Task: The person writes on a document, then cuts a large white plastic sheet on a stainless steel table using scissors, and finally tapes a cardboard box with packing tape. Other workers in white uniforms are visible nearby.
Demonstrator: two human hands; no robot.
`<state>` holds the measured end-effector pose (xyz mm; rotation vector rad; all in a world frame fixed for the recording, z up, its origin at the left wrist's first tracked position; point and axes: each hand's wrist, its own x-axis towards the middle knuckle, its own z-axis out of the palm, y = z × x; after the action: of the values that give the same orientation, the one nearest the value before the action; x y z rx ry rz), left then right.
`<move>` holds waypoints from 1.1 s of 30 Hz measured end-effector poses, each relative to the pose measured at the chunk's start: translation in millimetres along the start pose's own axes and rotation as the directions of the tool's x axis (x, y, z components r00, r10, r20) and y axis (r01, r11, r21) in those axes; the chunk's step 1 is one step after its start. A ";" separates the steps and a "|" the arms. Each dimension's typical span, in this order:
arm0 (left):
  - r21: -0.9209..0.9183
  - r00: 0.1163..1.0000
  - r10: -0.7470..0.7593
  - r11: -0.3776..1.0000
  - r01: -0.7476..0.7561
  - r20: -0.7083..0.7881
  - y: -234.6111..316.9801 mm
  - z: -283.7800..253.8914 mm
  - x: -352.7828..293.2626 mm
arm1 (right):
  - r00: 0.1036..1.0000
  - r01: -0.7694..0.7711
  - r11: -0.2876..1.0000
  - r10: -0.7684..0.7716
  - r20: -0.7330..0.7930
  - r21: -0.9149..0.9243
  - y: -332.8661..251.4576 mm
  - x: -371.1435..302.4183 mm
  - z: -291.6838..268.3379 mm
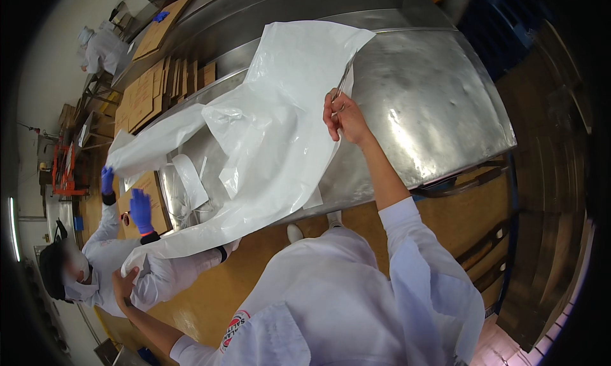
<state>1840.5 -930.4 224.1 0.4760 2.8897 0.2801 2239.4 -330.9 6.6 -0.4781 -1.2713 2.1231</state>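
A large sheet of white plastic [286, 80] is spread, rumpled and shiny, over the metal table and hangs past its near edge. At the sheet's right edge, my right hand [347, 117] is closed on scissors [345, 76], whose metal blades point away from me along the plastic. Far to the left, my left hand [125, 284] grips a near corner of the same sheet. A co-worker's blue-gloved hand [107, 180] is at the sheet's far left end, while their other blue glove [140, 211] is raised beside it.
The dented steel table [433, 105] reaches to the right. Flattened cardboard [143, 96] is stacked at the far left, and white scraps [191, 178] lie on the table. The co-worker [95, 270] stands close by my left arm. Brown stacked material [541, 194] is at the right.
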 end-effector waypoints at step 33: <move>-0.638 -0.308 0.777 0.151 -0.755 0.549 598.7 119.3 -95.7 | 0.960 -0.060 0.990 0.093 0.264 -0.131 -68.0 -201.0 53.1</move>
<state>2133.3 -387.1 255.2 1.9031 1.0333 0.1342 2380.3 -475.4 90.8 -0.2986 -1.5642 2.2414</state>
